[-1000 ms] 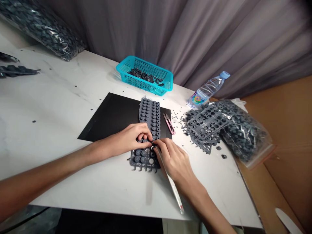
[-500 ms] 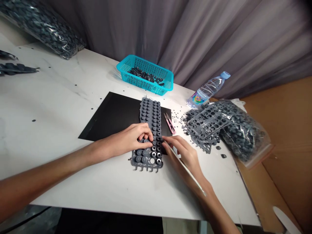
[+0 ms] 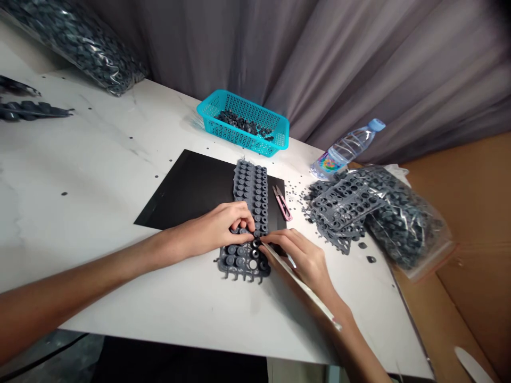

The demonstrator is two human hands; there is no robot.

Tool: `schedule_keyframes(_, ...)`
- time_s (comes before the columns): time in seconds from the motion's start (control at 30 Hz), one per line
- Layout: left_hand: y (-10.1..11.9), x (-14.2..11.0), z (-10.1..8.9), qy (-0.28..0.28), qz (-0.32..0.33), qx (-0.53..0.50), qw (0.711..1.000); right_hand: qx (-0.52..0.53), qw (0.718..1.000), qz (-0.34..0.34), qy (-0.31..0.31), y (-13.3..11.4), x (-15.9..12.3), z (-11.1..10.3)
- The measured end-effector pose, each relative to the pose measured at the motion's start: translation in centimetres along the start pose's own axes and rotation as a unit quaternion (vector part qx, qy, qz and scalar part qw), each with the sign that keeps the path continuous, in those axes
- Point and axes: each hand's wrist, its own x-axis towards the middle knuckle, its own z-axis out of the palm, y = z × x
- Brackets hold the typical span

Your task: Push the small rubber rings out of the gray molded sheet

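Studded sheet (image 3: pixel 250 186): lying across black mat (image 3: pixel 195 186) and worktop (image 3: pixel 179 303).
My left grip (image 3: pixel 229 221): curled, fingertips on the sheet.
My right grip (image 3: pixel 303 252): pinched round a white stick (image 3: pixel 309 291) (anything more, I can't tell).
Change: right grip in from sheet's edge, both meeting.

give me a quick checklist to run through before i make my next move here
1. Left hand on the studded grey sheet: ok.
2. White stick held in right hand: ok.
3. Stick's tip touching a stud: cannot tell, too small at the fingers.
4. Sheet wholly on black mat: not ok, near end extends past it over the white table.
5. Pink snips apart from both hands: ok.
6. Teal basket upright: ok.
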Motion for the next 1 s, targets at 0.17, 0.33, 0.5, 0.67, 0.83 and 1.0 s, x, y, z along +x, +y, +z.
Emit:
schedule_keyframes(0.17, 0.0, 0.0, 0.0, 0.0, -0.003, -0.001, 1.0, -0.078, 0.996, -0.028, 0.014, 0.2, 0.0, 0.6)
schedule_keyframes(0.33, 0.0, 0.0, 0.0, -0.002, -0.006, 0.0, 1.0, -0.145, 0.987, -0.068, 0.017, 0.1, 0.0, 1.2)
schedule_keyframes(0.5, 0.3, 0.0, -0.1, -0.008, -0.017, 0.009, 1.0, -0.144, 0.989, -0.041, 0.004, -0.4, 0.0, 1.8)
schedule_keyframes(0.67, 0.9, 0.2, -0.3, -0.029, -0.028, 0.038, 0.998, -0.126, 0.983, 0.098, 0.085, 0.5, 0.2, 1.0)
schedule_keyframes(0.83, 0.6, 0.1, -0.2, -0.024, -0.022, 0.04, 0.999, 0.005, 0.994, 0.091, 0.055, 1.3, 0.0, -0.6)
schedule_keyframes(1.0, 0.5, 0.0, 0.0, -0.016, -0.017, 0.031, 0.999, 0.113, 0.993, 0.023, 0.002, 1.0, 0.0, -0.5)
